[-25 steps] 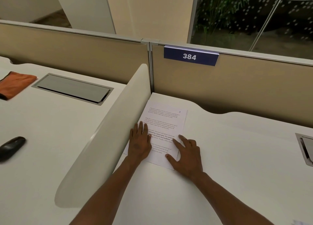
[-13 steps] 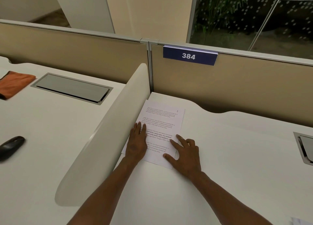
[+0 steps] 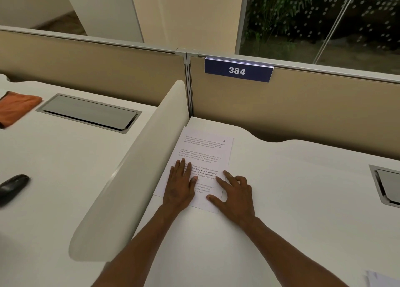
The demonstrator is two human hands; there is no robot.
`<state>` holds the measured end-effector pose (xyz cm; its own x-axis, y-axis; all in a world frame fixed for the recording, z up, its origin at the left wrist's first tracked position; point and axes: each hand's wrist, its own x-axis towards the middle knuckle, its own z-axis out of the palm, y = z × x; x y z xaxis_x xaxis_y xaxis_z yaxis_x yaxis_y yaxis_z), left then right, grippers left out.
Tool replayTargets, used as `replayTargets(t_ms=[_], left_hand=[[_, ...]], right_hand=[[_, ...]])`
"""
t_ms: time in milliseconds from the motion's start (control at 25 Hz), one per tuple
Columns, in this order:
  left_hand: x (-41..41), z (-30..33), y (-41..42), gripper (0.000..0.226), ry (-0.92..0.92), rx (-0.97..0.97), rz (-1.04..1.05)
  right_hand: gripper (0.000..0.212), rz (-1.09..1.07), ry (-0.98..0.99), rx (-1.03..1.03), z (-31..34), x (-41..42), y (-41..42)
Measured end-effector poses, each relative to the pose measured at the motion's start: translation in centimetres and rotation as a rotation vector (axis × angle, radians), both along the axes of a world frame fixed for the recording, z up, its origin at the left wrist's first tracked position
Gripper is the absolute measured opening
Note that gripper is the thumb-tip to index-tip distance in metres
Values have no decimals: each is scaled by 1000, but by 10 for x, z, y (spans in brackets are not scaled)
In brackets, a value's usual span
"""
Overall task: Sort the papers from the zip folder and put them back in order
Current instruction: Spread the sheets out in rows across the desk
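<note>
Head view showed a smooth white desk (image 3: 292, 200) with a wavy back edge. A flat white sheet of paper (image 3: 207, 148) lay on it, printed with small dark lines of words, some of them thick and bold. The paper sat in the far left corner of the desk, just beside a tall white divider (image 3: 134, 167) with a rounded top. The left hand (image 3: 179, 187) lay flat on the lower left part of the paper, fingers straight and close together, pressing down and holding nothing. The right hand (image 3: 234, 194) rested on the desk at the paper's right edge, with its fingers spread wide; the first finger and the thumb touched the sheet, and it gripped nothing. A few more white sheets (image 3: 381, 279) peeked in at the bottom right corner, well apart from the hands. Behind the desk stood a tan wall panel (image 3: 313, 109) that looked like cloth, with a dark blue sign (image 3: 238, 70) reading 384. On the next desk to the left sat a soft folded orange cloth (image 3: 17, 108), a flat grey metal flap (image 3: 88, 113), and a shiny black rounded thing (image 3: 13, 186), too blurred to name. Another grey flap (image 3: 387, 187) sat at the far right.
</note>
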<state>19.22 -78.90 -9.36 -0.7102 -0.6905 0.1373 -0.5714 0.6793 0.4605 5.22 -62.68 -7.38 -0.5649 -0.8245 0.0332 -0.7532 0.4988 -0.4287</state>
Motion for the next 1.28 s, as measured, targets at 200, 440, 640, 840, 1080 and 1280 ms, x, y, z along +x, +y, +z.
replayTargets(t_ms=[200,440,640,840,1080,1280], left_hand=[[0,3,0,84,13,-14,6],[3,24,32,66,181,8,77],[-2,44,141,52,346,160,11],[-9,50,281,38,396,350,-155],[-20,42,407,34,383,420,-301],[-42,37,480,49,158,375,-429]], right_hand=[[79,-18,-69,-37,8,1,3],[48,-311,-259,-424,40,15,81],[29,-564,-181,-424,48,31,234],[36,-903,43,-116,40,13,378],[56,-987,-111,-7,39,18,451],[78,-980,-195,160,42,11,508]])
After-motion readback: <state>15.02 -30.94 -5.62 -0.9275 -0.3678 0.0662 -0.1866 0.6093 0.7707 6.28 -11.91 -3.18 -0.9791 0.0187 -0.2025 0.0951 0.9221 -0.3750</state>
